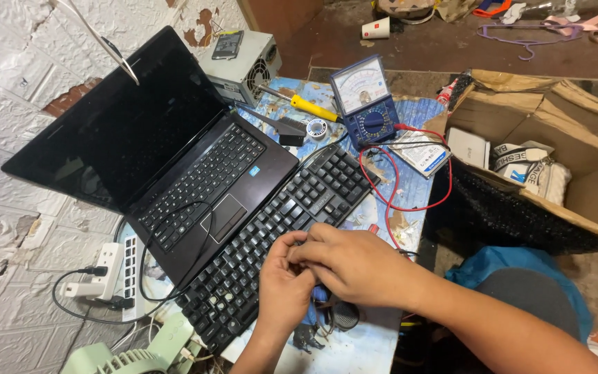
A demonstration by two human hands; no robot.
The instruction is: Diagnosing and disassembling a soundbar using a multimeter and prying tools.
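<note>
An open black laptop [153, 149] fills the counter's [354, 346] left side, its screen dark. Off the right edge stands a torn brown cardboard box [555, 138] holding white packets with blue labels. A black keyboard [278, 235] lies diagonally along the laptop's front. At the far edge sit a grey power supply [240, 66] and a blue multimeter [365, 100]. Both hands, left hand [282, 287] and right hand [354, 266], meet over the keyboard's near end, fingers curled together; whether they pinch anything cannot be told.
</note>
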